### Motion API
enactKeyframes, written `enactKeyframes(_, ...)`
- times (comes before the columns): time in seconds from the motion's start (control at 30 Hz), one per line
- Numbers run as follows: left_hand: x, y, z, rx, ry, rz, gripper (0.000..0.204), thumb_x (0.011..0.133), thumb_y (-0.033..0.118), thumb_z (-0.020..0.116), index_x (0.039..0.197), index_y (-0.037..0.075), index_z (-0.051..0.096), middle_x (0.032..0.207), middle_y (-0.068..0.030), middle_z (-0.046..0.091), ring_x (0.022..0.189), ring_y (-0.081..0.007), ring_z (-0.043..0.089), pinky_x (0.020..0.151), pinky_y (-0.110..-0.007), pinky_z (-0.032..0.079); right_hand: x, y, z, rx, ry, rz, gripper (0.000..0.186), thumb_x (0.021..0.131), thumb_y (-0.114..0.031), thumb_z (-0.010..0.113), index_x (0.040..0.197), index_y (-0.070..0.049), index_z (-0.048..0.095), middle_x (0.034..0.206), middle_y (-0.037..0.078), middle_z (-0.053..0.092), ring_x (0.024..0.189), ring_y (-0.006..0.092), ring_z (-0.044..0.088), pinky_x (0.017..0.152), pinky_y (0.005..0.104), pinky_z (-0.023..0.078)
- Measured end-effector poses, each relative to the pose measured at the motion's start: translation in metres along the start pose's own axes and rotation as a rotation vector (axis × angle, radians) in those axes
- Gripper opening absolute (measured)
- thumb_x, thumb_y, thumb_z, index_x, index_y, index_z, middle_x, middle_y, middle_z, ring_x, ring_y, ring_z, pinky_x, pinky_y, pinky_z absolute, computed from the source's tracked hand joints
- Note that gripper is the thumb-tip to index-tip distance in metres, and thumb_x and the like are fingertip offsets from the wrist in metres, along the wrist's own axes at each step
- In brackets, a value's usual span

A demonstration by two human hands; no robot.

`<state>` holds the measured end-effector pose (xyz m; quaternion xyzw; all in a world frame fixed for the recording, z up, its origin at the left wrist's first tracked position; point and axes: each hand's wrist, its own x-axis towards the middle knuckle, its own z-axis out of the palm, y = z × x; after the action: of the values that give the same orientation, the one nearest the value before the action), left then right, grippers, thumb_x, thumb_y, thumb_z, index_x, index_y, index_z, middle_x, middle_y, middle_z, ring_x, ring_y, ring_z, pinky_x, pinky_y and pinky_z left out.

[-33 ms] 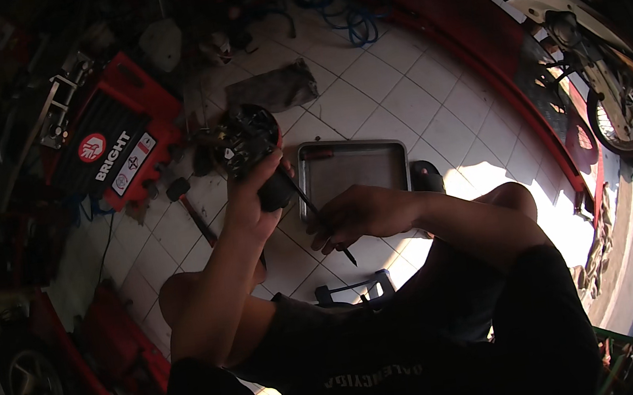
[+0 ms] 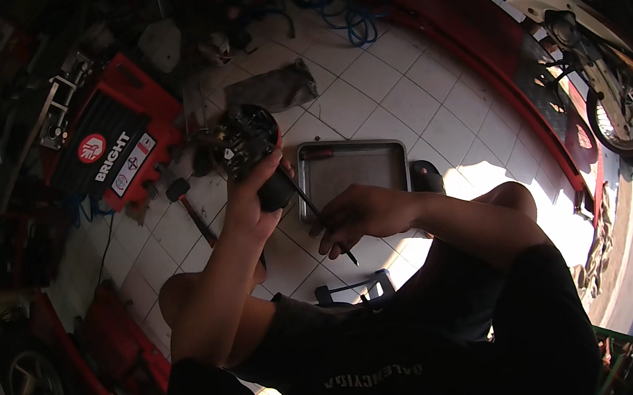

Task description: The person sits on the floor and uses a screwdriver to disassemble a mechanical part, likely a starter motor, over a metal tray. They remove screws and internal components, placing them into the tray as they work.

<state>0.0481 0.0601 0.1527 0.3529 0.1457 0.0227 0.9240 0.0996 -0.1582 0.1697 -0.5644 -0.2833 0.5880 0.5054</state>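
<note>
My left hand [image 2: 254, 206] grips a dark, grimy mechanical assembly [image 2: 246, 135] with a rounded top and a black lower body. A long, thin dark rod [image 2: 303, 197] slants from beside that assembly down to the right, its pointed end below my right hand [image 2: 354, 212]. My right hand's fingers are curled around the rod. A shallow metal tray [image 2: 403, 154] lies on the tiles just beyond my hands, with a red-handled item [image 2: 317, 154] inside at its top edge. Left of my hands lies a mallet [image 2: 176, 190] with a dark head and red handle.
A red and black case [image 2: 130, 90] is at left, a grey cloth [image 2: 266, 88] and blue hose [image 2: 357, 20] farther forward. A red ramp [image 2: 460, 47] and motorcycle [image 2: 587, 66] stand at right, a wheel [image 2: 29, 379] lower left, a dark blue frame [image 2: 329, 292] below my hands.
My right hand's lower fingers have shifted very slightly on the rod. Everything else looks the same.
</note>
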Motion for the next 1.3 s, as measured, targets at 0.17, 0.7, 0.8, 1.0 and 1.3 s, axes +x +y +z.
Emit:
enactKeyframes(0.17,0.001,0.001,-0.001,0.0,0.038,-0.007,0.034,0.084,0.0,0.075,0.113,0.008,0.059,0.098,-0.0039,0.064,0.083,-0.0175,0.064,0.075,-0.033,0.054,-0.002,-0.011,0.0,-0.102,0.091,0.076,0.035,0.08,-0.022,0.085,0.091,0.005,0.066,0.082,0.01,0.072,0.081,0.0165,0.07,0.075,0.0293,0.057)
enactKeyframes(0.7,0.003,0.011,0.002,-0.047,0.029,0.058,0.035,0.084,0.003,0.075,0.115,0.004,0.059,0.098,-0.007,0.065,0.087,-0.019,0.064,0.077,-0.032,0.053,0.001,-0.001,0.0,-0.011,0.079,0.017,0.026,0.091,-0.006,0.071,0.111,0.007,0.063,0.096,0.014,0.073,0.084,0.0177,0.072,0.075,0.0297,0.058)
enactKeyframes(0.8,0.005,0.009,-0.002,-0.063,0.037,0.05,0.033,0.085,0.004,0.075,0.113,0.005,0.059,0.097,-0.0067,0.065,0.087,-0.0191,0.064,0.077,-0.032,0.053,-0.004,-0.015,0.001,-0.129,0.151,0.027,0.028,0.082,-0.012,0.083,0.097,0.004,0.066,0.079,0.008,0.072,0.07,0.0135,0.069,0.064,0.0263,0.055)
enactKeyframes(1.0,0.011,0.008,-0.004,-0.08,0.028,0.068,0.034,0.085,0.004,0.075,0.113,0.007,0.058,0.096,-0.0066,0.065,0.085,-0.0188,0.064,0.076,-0.033,0.053,-0.004,-0.012,-0.001,-0.197,0.176,-0.048,0.029,0.087,-0.016,0.079,0.104,0.004,0.066,0.08,0.008,0.071,0.072,0.0132,0.068,0.065,0.0274,0.055)
enactKeyframes(1.3,0.009,0.014,0.005,-0.022,0.068,0.139,0.039,0.085,0.002,0.075,0.118,0.008,0.055,0.099,-0.0066,0.064,0.085,-0.0178,0.063,0.075,-0.032,0.052,-0.001,-0.009,-0.012,-0.174,0.082,-0.065,0.034,0.085,-0.018,0.078,0.105,0.007,0.067,0.087,0.012,0.073,0.079,0.0173,0.07,0.068,0.0301,0.055)
